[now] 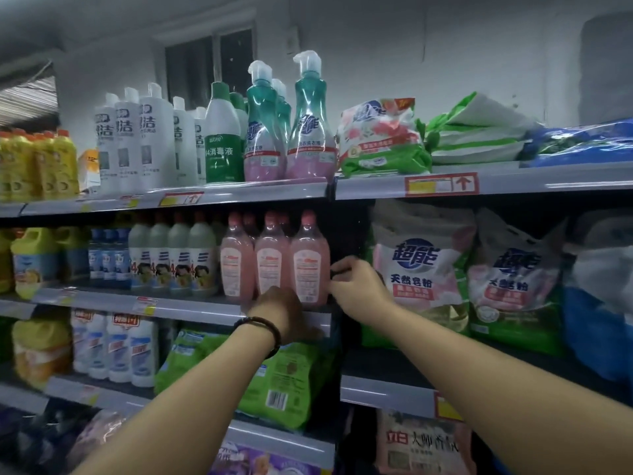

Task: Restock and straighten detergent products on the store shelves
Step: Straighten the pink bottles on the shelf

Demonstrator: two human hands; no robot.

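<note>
Store shelves [178, 199] fill the view in several tiers, split by a dark upright just right of the middle. On the right of that upright, the second tier carries big soap-powder bags [419, 269] in pink, white and green, standing side by side, with a blue bag [596, 323] further right. The top tier holds flat green-and-white packs [479, 132], a flowered powder bag [380, 138], two tall teal pump bottles [310, 121], a green-labelled white bottle [221, 132] and a row of white bottles [137, 138], with yellow bottles [37, 162] at the far left. On the second tier left of the upright stand yellow jugs [32, 258], small blue bottles [108, 255], pale bottles with cartoon labels [171, 258], and three pink bottles [274, 258] in a front row, upright and touching, their back labels facing out. Below them lie green refill pouches [284, 375] and white bottles with blue labels [116, 347].

The left hand [277, 311], a dark beaded bracelet [260, 332] on its wrist, is at the shelf edge, in front of the foot of the middle pink bottle; its fingers are blurred, so I cannot tell whether they grip anything. The right hand [356, 286] is just beside the rightmost pink bottle, fingers curled and pinching something small and dark [337, 269] that is too small to identify.
</note>
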